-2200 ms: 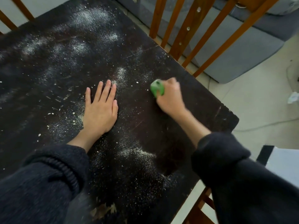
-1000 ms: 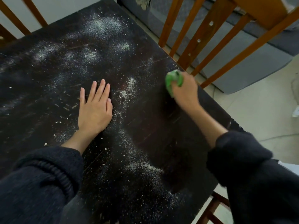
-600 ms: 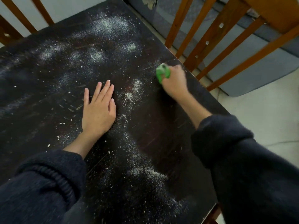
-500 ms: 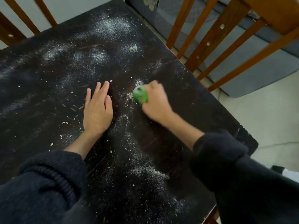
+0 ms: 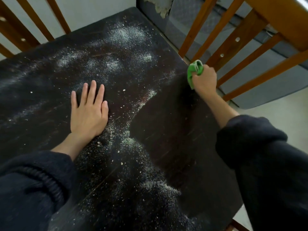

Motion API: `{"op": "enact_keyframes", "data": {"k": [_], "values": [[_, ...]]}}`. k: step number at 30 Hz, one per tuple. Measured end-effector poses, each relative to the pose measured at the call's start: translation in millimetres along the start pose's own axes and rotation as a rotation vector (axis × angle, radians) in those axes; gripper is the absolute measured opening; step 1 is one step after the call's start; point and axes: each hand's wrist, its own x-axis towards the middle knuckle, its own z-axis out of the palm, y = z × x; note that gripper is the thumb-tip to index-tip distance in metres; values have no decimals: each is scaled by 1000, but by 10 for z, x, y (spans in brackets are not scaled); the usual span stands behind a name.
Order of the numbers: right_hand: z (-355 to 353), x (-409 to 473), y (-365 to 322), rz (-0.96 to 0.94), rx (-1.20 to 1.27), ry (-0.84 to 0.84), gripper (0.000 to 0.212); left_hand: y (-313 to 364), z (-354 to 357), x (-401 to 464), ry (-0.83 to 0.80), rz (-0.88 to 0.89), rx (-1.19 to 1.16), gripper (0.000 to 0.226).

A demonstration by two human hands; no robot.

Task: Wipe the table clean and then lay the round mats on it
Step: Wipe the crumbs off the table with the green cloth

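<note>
Head view, green cloth (image 5: 195,70) (mostly hidden), right hand (image 5: 204,80)

a home dining spot: dark table (image 5: 175,139), wooden chairs (image 5: 233,47)

Taking the table (image 5: 175,147) as the landmark, its dark top lies flat with only white powder (image 5: 126,35) scattered over its far and middle parts, so a hand could sweep across most of it. The left hand (image 5: 88,112) lies flat on the table's middle, blocking that patch. Along the table's right edge, the wooden chair back (image 5: 246,47) stands close beside the right hand (image 5: 205,80), whose grip is closed around a green cloth (image 5: 195,70).
</note>
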Motion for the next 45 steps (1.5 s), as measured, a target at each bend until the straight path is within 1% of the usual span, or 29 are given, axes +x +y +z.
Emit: {"op": "enact_keyframes", "data": {"k": [2, 5, 6, 8, 10, 11, 13, 14, 15, 17, 19, 21, 24, 26, 28, 32, 35, 37, 38, 39, 41, 42, 43, 44, 45], "values": [[81, 130, -19, 53, -96, 4, 26, 3, 8, 6, 2, 6, 9, 56], [268, 100, -216, 20, -63, -22, 28, 5, 12, 16, 6, 23, 17, 58], [343, -5, -310, -34, -57, -48, 29, 2, 8, 9, 3, 23, 18, 58], [497, -374, -477, -225, -64, -100, 29, 11, -3, 8, 1, 24, 19, 57], [617, -899, -626, -438, -13, -188, 32, 13, -23, 8, 0, 22, 15, 56], [658, -1148, -667, -515, 20, -256, 33, 12, -29, 11, 0, 23, 8, 57], [662, -1538, -705, -591, 104, -422, 33, 6, -39, 7, 3, 25, -11, 57], [631, -1621, -697, -597, 146, -474, 33, 4, -40, 3, 2, 26, -17, 58], [570, -1612, -695, -580, 189, -457, 32, 2, -44, 1, 4, 28, -20, 58], [433, -1345, -650, -455, 254, -273, 29, -5, -45, 1, 9, 27, -24, 58], [269, -888, -472, -283, 196, -100, 26, -8, -40, -3, 8, 28, -25, 55], [99, -452, -206, -110, 98, -16, 28, 0, -36, -5, 8, 27, -30, 53], [-7, -84, 109, 177, 6, 127, 33, 9, -43, -6, 9, 23, -35, 52], [53, 65, 103, 259, -32, 127, 32, 14, -48, -7, 9, 20, -35, 52], [162, 209, -64, 217, -27, 88, 29, 22, -53, -8, 10, 21, -30, 52], [471, 343, -497, 50, -30, 60, 27, 0, -28, 5, 25, 23, -17, 52], [689, 58, -741, -159, -14, -21, 25, -3, -3, 17, 29, 19, -19, 52], [797, -375, -844, -358, -12, -100, 32, 2, -15, 25, 45, 18, -54, 52], [823, -639, -891, -461, 4, -162, 36, 0, -34, 23, 64, 4, -129, 53], [852, -894, -910, -549, 15, -245, 37, -6, -55, 26, 82, -30, -255, 54], [835, -1319, -906, -666, 59, -442, 35, -41, -120, 29, 115, -121, -537, 55], [794, -1417, -890, -668, 99, -502, 32, -64, -148, 55, 125, -134, -604, 55], [733, -1416, -882, -629, 147, -500, 30, -93, -173, 87, 123, -122, -587, 54], [674, -1322, -891, -557, 194, -438, 28, -141, -186, 129, 119, -96, -505, 53], [619, -1157, -900, -475, 232, -336, 28, -201, -186, 183, 114, -69, -397, 53]]}}
